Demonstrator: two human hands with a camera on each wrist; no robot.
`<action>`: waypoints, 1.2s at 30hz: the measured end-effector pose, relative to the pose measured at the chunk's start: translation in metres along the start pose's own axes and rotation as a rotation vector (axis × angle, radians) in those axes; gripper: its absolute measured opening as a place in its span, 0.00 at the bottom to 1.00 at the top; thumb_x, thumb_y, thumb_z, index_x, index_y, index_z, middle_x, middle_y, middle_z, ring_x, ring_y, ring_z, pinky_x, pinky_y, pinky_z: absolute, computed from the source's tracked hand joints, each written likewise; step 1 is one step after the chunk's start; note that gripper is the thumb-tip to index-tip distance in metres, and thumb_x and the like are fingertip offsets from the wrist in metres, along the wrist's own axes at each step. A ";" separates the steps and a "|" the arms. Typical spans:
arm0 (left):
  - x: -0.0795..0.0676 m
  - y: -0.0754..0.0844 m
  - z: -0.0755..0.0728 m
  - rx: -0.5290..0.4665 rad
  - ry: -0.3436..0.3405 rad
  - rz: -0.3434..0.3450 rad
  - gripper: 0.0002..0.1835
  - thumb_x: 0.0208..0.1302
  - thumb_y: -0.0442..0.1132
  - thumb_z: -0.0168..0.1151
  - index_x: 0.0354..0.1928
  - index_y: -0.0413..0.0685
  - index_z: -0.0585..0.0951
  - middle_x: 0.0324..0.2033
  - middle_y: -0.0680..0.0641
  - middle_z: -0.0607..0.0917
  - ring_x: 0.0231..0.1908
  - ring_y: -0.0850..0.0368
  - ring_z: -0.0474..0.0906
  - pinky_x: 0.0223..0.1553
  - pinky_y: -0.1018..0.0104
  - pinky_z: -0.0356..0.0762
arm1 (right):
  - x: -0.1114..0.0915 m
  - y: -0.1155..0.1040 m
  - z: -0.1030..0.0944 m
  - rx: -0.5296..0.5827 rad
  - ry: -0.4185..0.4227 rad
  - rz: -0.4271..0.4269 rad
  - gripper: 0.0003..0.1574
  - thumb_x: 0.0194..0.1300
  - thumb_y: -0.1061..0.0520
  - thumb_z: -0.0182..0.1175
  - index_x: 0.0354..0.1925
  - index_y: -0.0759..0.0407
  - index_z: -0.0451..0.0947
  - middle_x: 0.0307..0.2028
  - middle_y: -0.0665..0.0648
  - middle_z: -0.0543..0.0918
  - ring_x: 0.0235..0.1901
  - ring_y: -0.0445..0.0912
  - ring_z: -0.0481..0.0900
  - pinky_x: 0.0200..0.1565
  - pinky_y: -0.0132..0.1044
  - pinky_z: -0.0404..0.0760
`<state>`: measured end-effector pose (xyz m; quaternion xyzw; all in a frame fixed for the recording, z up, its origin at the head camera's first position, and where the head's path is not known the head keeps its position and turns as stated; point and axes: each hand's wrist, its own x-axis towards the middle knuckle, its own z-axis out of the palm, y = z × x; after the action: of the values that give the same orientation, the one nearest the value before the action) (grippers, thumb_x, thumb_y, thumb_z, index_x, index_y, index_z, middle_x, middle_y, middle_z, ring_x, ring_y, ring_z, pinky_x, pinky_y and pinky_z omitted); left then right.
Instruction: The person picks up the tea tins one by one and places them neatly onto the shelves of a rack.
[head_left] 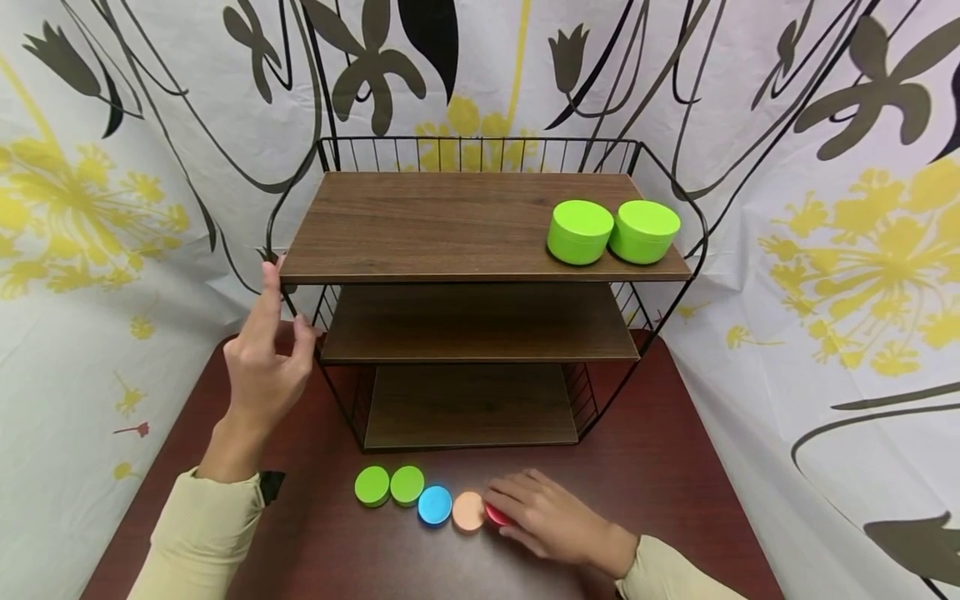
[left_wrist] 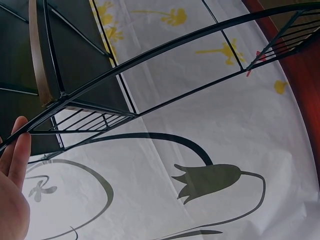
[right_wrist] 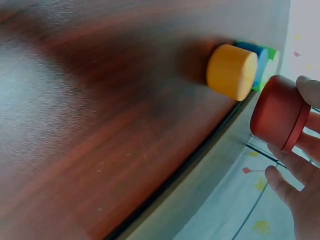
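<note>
On the tabletop, my right hand (head_left: 551,518) grips a red round container (right_wrist: 279,112), its fingers covering most of it in the head view. Just left of it sits a peach-orange round container (head_left: 468,512), then a blue one (head_left: 435,506) and two small green ones, the nearer green container (head_left: 407,485) and the outer green container (head_left: 372,486). My left hand (head_left: 266,362) is raised at the left side of the black wire shelf rack (head_left: 480,277). Its straight fingers (left_wrist: 21,150) touch the rack's side bar in the left wrist view.
Two larger lime-green containers, a left one (head_left: 581,232) and a right one (head_left: 645,232), stand at the right end of the top wooden shelf (head_left: 435,221). Below are a middle shelf (head_left: 480,321) and a bottom shelf (head_left: 472,404). Patterned cloth (head_left: 825,275) surrounds the dark red table (head_left: 675,467).
</note>
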<state>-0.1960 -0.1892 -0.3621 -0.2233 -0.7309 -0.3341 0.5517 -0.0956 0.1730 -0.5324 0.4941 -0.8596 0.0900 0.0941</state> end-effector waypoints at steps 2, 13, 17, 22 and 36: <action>0.000 0.000 0.000 0.000 0.002 0.000 0.34 0.56 0.22 0.57 0.69 0.33 0.70 0.59 0.38 0.80 0.19 0.49 0.67 0.22 0.68 0.58 | 0.002 -0.001 -0.004 -0.007 -0.004 -0.006 0.29 0.70 0.44 0.60 0.63 0.57 0.77 0.58 0.55 0.81 0.58 0.47 0.78 0.56 0.49 0.76; -0.002 -0.002 0.001 -0.007 0.004 0.001 0.34 0.56 0.22 0.57 0.69 0.34 0.70 0.59 0.38 0.80 0.26 0.47 0.68 0.22 0.69 0.54 | 0.013 0.005 -0.030 -0.018 0.021 -0.020 0.28 0.75 0.43 0.52 0.64 0.56 0.75 0.62 0.56 0.78 0.59 0.48 0.77 0.56 0.51 0.77; -0.002 -0.002 0.000 -0.007 0.001 0.002 0.34 0.56 0.22 0.57 0.69 0.35 0.70 0.59 0.38 0.80 0.21 0.49 0.64 0.21 0.69 0.53 | 0.019 0.006 -0.041 -0.028 0.042 -0.042 0.28 0.73 0.45 0.57 0.64 0.56 0.75 0.62 0.56 0.78 0.59 0.48 0.76 0.55 0.50 0.77; -0.002 -0.002 0.000 -0.007 0.001 0.008 0.35 0.56 0.22 0.58 0.69 0.35 0.70 0.59 0.38 0.80 0.19 0.50 0.64 0.21 0.69 0.55 | 0.026 0.006 -0.048 -0.032 0.077 -0.065 0.30 0.68 0.47 0.62 0.64 0.57 0.75 0.62 0.56 0.78 0.59 0.47 0.76 0.55 0.46 0.77; -0.003 -0.004 -0.001 -0.007 -0.014 0.017 0.34 0.57 0.23 0.57 0.69 0.34 0.69 0.60 0.38 0.79 0.17 0.52 0.64 0.20 0.68 0.57 | 0.037 0.004 -0.079 -0.048 0.154 -0.104 0.29 0.72 0.46 0.58 0.65 0.59 0.74 0.63 0.56 0.77 0.60 0.48 0.75 0.58 0.45 0.73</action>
<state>-0.1969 -0.1923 -0.3654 -0.2338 -0.7318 -0.3303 0.5484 -0.1113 0.1634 -0.4469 0.5275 -0.8248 0.1020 0.1762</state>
